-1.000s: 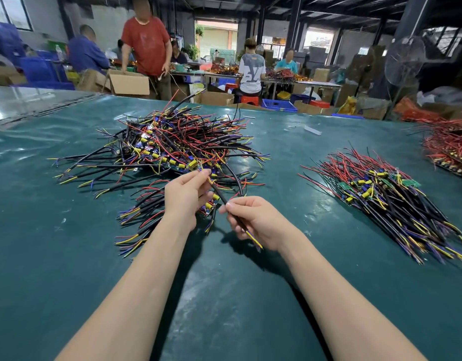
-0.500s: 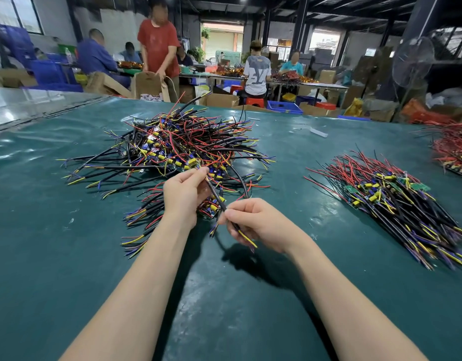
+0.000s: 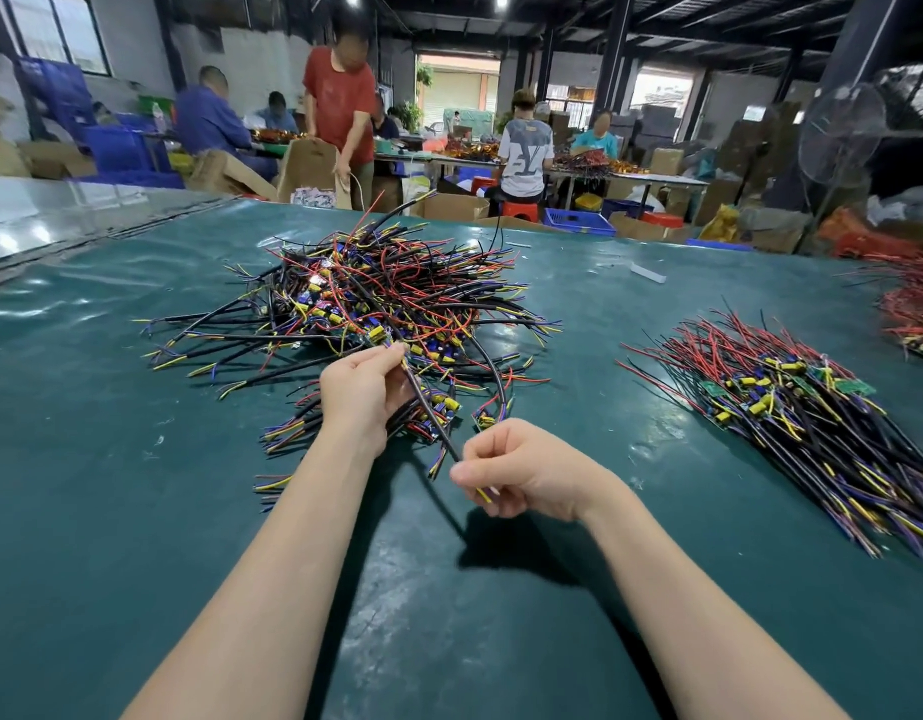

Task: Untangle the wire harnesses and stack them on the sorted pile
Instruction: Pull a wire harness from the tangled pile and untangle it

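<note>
a black-sheathed wire harness (image 3: 432, 415) is held taut between both hands above the green worktop (image 3: 111, 511). the left hand (image 3: 363, 394) is pinched on its upper end at the near edge of the tangled pile (image 3: 365, 309), which lies toward the far left of the worktop. the right hand (image 3: 521, 470) is closed on its lower end, yellow tip showing. the sorted pile (image 3: 792, 413) lies by the right edge.

two bare forearms, left hand (image 3: 363, 392) and right hand (image 3: 521, 467) ungloved, sleeveless
</note>
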Demonstrator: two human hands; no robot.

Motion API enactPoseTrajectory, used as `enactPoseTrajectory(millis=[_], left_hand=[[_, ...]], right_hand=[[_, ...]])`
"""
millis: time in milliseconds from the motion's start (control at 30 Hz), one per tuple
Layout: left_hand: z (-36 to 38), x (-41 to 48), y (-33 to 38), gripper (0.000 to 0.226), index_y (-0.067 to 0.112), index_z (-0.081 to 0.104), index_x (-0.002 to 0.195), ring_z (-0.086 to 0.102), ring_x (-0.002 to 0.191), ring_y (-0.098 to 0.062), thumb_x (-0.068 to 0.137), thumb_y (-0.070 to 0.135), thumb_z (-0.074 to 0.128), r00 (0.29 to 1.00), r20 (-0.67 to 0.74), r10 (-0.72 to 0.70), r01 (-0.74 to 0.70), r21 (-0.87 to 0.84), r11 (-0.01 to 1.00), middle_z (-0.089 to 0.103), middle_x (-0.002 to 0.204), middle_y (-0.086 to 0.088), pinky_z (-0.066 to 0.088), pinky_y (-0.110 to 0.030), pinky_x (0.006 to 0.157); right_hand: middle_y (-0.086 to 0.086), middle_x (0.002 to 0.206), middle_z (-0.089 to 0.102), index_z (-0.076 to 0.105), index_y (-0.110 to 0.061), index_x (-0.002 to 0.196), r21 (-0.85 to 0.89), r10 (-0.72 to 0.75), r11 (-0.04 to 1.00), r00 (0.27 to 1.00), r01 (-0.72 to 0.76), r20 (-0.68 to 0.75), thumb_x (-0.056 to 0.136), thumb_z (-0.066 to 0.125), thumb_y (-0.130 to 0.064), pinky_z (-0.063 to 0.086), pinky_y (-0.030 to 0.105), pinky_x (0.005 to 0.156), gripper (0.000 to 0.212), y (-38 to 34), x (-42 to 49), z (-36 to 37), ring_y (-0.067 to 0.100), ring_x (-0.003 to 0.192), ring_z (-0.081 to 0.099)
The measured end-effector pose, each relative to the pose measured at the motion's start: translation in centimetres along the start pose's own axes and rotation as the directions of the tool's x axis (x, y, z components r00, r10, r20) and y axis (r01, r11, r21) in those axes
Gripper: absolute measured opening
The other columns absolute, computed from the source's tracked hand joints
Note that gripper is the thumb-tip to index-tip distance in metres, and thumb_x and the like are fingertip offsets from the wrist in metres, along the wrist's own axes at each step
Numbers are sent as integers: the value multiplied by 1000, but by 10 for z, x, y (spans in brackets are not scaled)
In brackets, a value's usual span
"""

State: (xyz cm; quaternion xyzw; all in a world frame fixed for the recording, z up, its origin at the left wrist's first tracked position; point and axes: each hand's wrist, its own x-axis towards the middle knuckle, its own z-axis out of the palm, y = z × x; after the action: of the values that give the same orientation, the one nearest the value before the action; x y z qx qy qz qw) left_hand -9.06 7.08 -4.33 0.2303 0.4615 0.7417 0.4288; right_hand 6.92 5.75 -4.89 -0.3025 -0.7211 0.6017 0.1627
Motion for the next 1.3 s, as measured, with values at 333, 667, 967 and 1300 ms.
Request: enactPoseTrajectory(millis=[333,667,967,1300], left_hand=[[-16,10,14,17,7,64,73,46,50,-5,88,5,56,998,37,-46,48,-43,998,54,55,1,36,-9,37],[20,-32,-20,15,11,63,74,36,39,1,87,7,58,690,615,-382,-71,583,809,42,43,12,29,-9,40],[27,-44,-31,12,8,67,73,44,43,-1,83,12,63,645,631,-431,-241,703,669,48,45,9,41,-14,42],[26,-45,-29,11,9,69,74,43,46,-2,84,11,64,659,636,-401,-284,705,650,48,49,6,40,-14,43]], right_hand=[[-7,59,68,60,-9,77,-135,231,972,887,-193,399,80,55,-16,38,11,36,9,-7,-12,-12,1,44,57],[-2,56,59,61,-13,74,368,76,920,856,137,-511,92,51,-25,41,14,41,24,13,6,-33,4,44,53],[-5,44,54,64,-13,56,445,186,876,718,188,-670,82,50,-1,40,19,47,32,19,0,-48,6,40,47],[6,62,55,59,-8,68,304,159,952,786,38,-597,85,61,-1,48,19,41,18,21,-4,-52,8,45,56]])
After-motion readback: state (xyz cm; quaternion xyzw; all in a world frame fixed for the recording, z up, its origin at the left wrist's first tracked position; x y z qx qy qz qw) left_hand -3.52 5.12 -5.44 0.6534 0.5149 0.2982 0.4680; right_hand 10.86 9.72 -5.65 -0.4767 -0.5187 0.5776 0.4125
